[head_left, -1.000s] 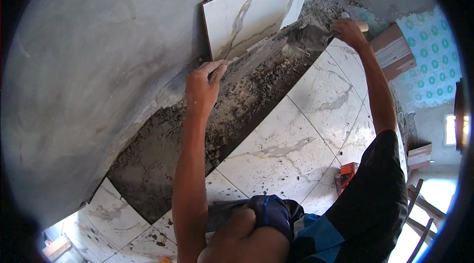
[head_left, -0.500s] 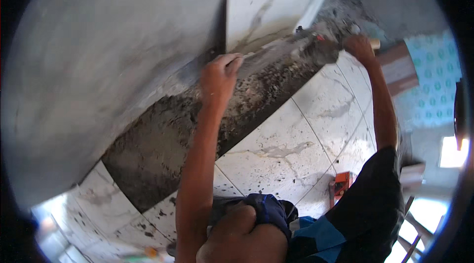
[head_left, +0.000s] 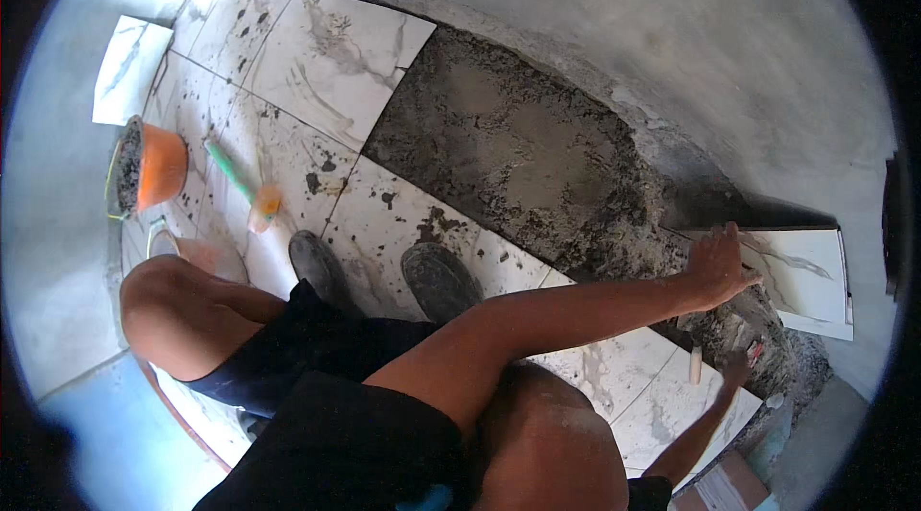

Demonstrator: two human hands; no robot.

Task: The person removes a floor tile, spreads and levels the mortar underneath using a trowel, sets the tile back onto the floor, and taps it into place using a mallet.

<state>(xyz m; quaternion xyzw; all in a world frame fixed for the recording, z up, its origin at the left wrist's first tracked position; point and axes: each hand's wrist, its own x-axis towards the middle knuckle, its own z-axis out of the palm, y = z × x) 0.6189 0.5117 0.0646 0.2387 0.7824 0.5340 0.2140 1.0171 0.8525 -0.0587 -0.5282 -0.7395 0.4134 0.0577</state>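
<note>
My left hand [head_left: 715, 266] reaches over the mortar bed [head_left: 537, 146], in front of a white marbled tile [head_left: 801, 261] leaning against the wall. Its thumb and fingers are apart, with nothing seen in them. Farther right and lower, my right hand [head_left: 737, 367] is at the mortar's edge with its fingers curled. Whatever it grips is hard to make out; a small red piece [head_left: 756, 350] shows beside its fingers. Left of that hand, a pale wooden handle [head_left: 696, 365] stretches over the tile edge; the tool's other end cannot be made out.
Mortar-spattered marbled floor tiles [head_left: 326, 89] border the bed. An orange bucket [head_left: 163, 166] of dark mortar stands at the left. Near my dark shoes [head_left: 439, 281] lies a green-handled tool [head_left: 230, 170]. A grey wall [head_left: 672, 60] rises along the far side.
My view has swung left, bringing in the bucket, the green-handled tool and my shoes. My left hand has gone from pinched fingers to spread ones, near the leaning tile.
</note>
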